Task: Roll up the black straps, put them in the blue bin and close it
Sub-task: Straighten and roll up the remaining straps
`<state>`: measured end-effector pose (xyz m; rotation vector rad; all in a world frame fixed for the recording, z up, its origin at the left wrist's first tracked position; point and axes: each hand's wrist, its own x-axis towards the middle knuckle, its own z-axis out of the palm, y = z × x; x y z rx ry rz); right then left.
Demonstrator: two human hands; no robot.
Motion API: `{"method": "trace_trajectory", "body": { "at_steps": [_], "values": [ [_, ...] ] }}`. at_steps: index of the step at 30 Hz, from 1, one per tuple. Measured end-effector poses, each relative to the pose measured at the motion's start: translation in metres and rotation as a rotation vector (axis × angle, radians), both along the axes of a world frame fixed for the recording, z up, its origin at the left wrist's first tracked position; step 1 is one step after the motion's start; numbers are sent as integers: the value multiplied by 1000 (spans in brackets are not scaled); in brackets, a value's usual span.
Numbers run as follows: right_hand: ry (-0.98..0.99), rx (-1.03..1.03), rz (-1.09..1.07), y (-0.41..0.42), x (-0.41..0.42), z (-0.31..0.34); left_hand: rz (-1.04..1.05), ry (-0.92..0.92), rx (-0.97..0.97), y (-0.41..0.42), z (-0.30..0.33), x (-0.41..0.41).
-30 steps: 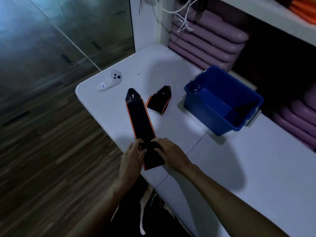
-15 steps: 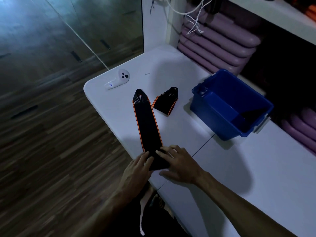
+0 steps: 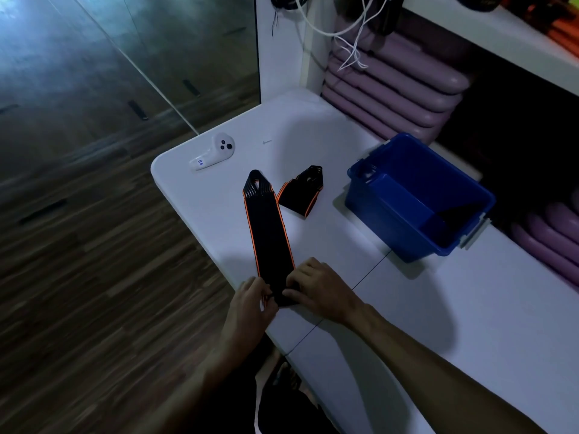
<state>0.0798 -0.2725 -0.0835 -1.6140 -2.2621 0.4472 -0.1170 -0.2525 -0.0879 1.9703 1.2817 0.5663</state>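
Fabric of the long strap [image 3: 269,233] looks soft, light; left hand [image 3: 250,303] and right hand [image 3: 316,289] pinch its near end, best place to roll from.

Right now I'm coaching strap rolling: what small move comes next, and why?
Probably roll the near end forward one turn: both the left hand and right hand pinch the long strap there, and the rest lies flat on the table.
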Motion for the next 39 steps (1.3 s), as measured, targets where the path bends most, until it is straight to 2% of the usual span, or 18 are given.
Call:
{"method": "trace_trajectory", "body": {
  "at_steps": [5, 8, 13, 18, 20, 23, 25, 30, 35, 39],
  "values": [
    [-43, -21, 61, -7, 6, -2, 109, -69, -46, -6, -4, 3],
    [-44, -68, 72, -1, 4, 2, 53, -37, 16, -7, -3, 2],
    [143, -264, -34, 6, 5, 4, -245, 232, 259, -13, -10, -6],
    [172, -288, -44, 10, 6, 6, -323, 435, 397, -10, -10, -6],
    [84, -165, -6, 7, 6, 5, -338, 421, 391, -7, -13, -3],
    [-75, 54, 100, -3, 9, 0, -318, 295, 384, -3, -7, -1],
    [-113, 110, 142, -11, 12, -7, -318, 229, 375, -2, -2, -3],
    [10, 48, 59, -7, 9, -3, -226, 145, 209, 1, -2, -6],
    [57, 6, 21, -8, 9, -1, -204, 146, 233, 2, -6, -8],
    [171, -21, -74, -7, 2, 0, -185, 135, 235, 5, -1, -5]
  ]
}}
